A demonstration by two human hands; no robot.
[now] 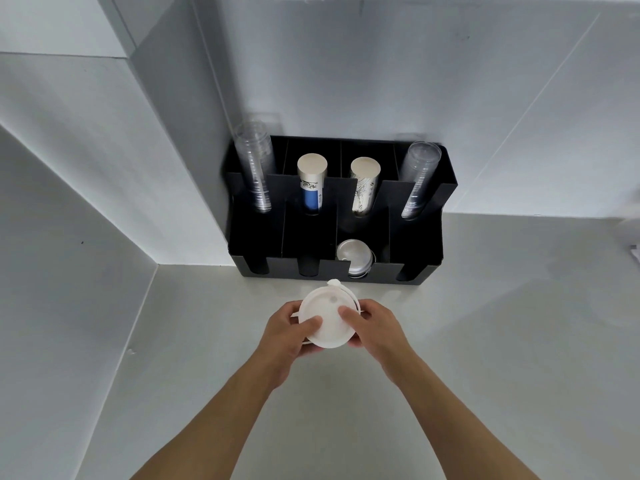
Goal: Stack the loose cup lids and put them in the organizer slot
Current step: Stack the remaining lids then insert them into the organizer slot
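Observation:
A stack of white cup lids (329, 315) is held just above the counter, in front of the black organizer (415, 271). My left hand (289, 336) grips its left side with the thumb on top. My right hand (372, 323) grips its right side, thumb on top too. The edges of lower lids poke out unevenly under the top one. In the organizer's front row, the third slot from the left holds a stack of clear lids (355, 259). The other front slots look dark and I cannot see anything in them.
The organizer's back row holds two stacks of clear plastic cups (252, 168) (419, 178) and two stacks of paper cups (311, 183) (363, 185). White walls close in at the left and behind. Pale counter (485, 341) spreads to the right.

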